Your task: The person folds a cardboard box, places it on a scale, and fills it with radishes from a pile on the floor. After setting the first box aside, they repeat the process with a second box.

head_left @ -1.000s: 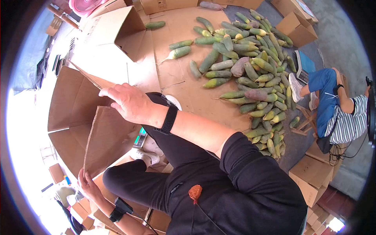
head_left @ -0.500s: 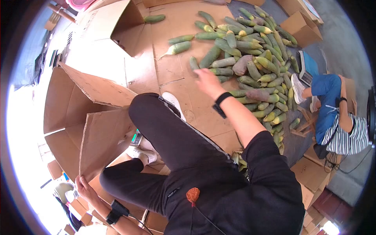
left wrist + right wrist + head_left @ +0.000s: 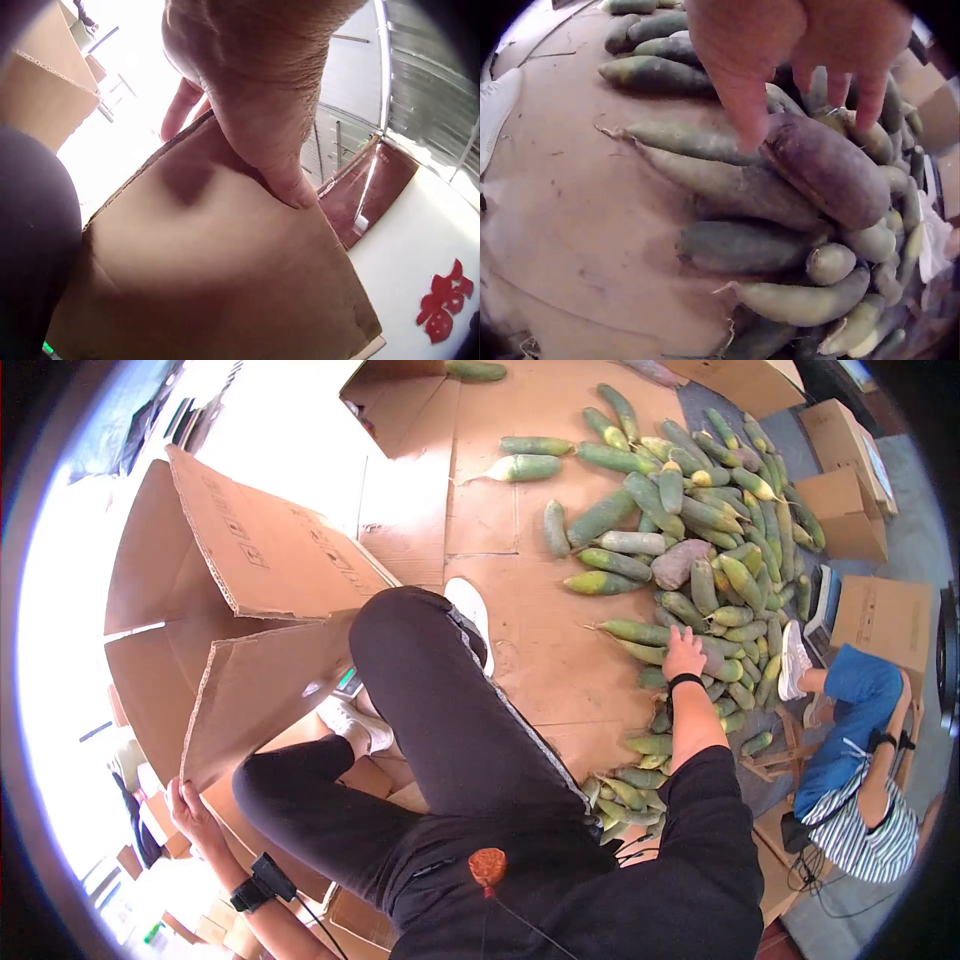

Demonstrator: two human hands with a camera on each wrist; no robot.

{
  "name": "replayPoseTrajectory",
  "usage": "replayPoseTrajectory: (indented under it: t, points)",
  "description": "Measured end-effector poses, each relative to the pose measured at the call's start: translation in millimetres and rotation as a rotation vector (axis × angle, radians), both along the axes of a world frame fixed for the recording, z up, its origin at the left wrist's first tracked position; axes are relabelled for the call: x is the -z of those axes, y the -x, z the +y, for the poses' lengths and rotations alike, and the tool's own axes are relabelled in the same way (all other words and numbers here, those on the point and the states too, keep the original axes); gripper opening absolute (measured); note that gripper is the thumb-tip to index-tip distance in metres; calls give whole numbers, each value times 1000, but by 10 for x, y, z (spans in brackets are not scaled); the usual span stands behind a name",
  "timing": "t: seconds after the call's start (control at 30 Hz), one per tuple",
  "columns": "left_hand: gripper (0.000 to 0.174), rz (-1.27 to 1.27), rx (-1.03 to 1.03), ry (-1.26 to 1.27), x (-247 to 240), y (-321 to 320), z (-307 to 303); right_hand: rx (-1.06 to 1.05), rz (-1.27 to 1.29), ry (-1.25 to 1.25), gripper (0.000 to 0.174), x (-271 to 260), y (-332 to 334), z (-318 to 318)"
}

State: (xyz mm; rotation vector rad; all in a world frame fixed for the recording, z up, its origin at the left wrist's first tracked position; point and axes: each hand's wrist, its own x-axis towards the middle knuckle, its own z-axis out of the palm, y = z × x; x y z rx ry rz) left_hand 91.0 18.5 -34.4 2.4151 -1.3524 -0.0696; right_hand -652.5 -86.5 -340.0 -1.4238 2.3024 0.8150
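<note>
My left hand (image 3: pixel 196 820) pinches the edge of an open cardboard box's flap (image 3: pixel 217 247), thumb on one face and fingers behind it. The box (image 3: pixel 160 590) stands at my left with its flaps raised. In the head view my right hand (image 3: pixel 685 657) is at the near side of a large pile of green radishes (image 3: pixel 740 565). The right wrist view shows its fingers spread downward around one end of a purple radish (image 3: pixel 829 171), the thumb right at that end. Green radishes with thin root tails (image 3: pixel 727 184) lie beside it.
Flat cardboard (image 3: pixel 520 650) covers the floor. My bent leg (image 3: pixel 430 680) is between the box and the pile. A seated person in a striped shirt (image 3: pixel 870 830) is at the right, near a scale (image 3: pixel 822 600). More boxes (image 3: pixel 845 515) stand behind the pile.
My right hand has left the box flap and moved right across to the radish pile, down by the purple radish. The left hand keeps its hold on the flap. The head view has shifted.
</note>
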Motion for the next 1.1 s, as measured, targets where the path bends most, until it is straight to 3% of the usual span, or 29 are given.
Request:
replayPoseTrajectory:
  t: [0.23,0.33,0.5,0.67,0.8,0.87,0.9,0.93,1.0,1.03,1.1]
  points:
    - [26,-149,24,22,-2,26,-27,-75,55,-42,49,338,235,10]
    - [37,-130,-46,-81,-38,10,38,-128,102,-85,43,427,314,29]
    - [28,-75,3,24,-20,50,17,-193,220,-118,25,336,231,-16]
    - [26,-36,21,41,11,-26,37,-168,127,-64,23,273,278,57]
    - [26,-125,14,100,76,5,16,7,-128,220,42,26,238,105]
    - [25,-119,42,103,84,5,13,367,-487,482,46,106,261,210]
    - [24,-70,25,69,48,32,-3,438,-672,585,42,674,593,398]
    - [24,-56,42,66,41,30,-16,450,-654,591,42,437,439,414]
    - [22,-120,78,54,58,23,-24,1016,-1034,673,47,16,-32,257]
    - [22,-113,85,61,62,29,-39,1016,-1029,686,47,-115,-191,208]
    - [19,-98,66,15,28,61,-70,1101,-1394,728,49,-317,-496,90]
